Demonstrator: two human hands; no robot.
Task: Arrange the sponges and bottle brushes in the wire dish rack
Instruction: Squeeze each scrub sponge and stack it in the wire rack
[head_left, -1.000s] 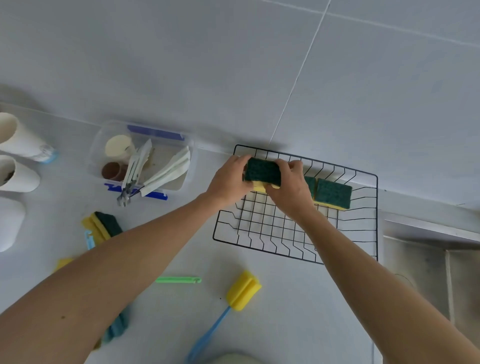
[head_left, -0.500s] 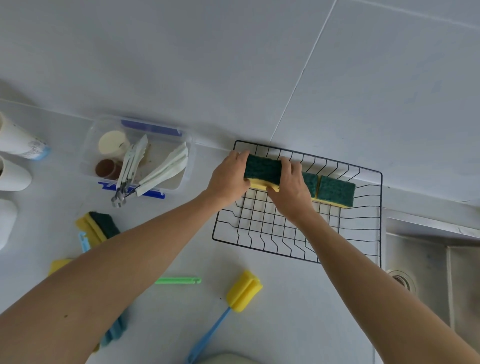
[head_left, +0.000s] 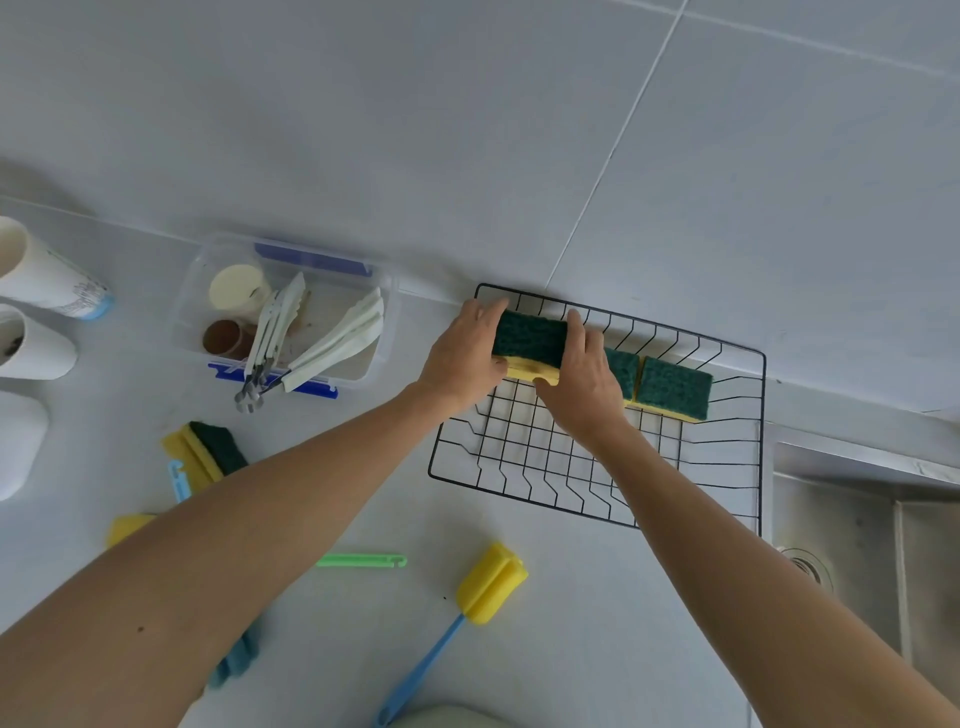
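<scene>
A black wire dish rack sits on the counter against the wall. Both hands hold one green-and-yellow sponge at the rack's far left corner: my left hand grips its left end, my right hand its right end. Two more sponges stand in the rack's back row, one partly hidden by my right hand, one further right. Another sponge lies on the counter at left. A bottle brush with a yellow foam head and blue handle lies near the front edge.
A clear plastic box with tongs and small cups stands left of the rack. White cups line the far left. A green brush handle and a blue one show beside my left arm. A steel sink is at right.
The sponge and both hands have stayed at the rack's far left corner, shifting only slightly. The camera has tilted a little.
</scene>
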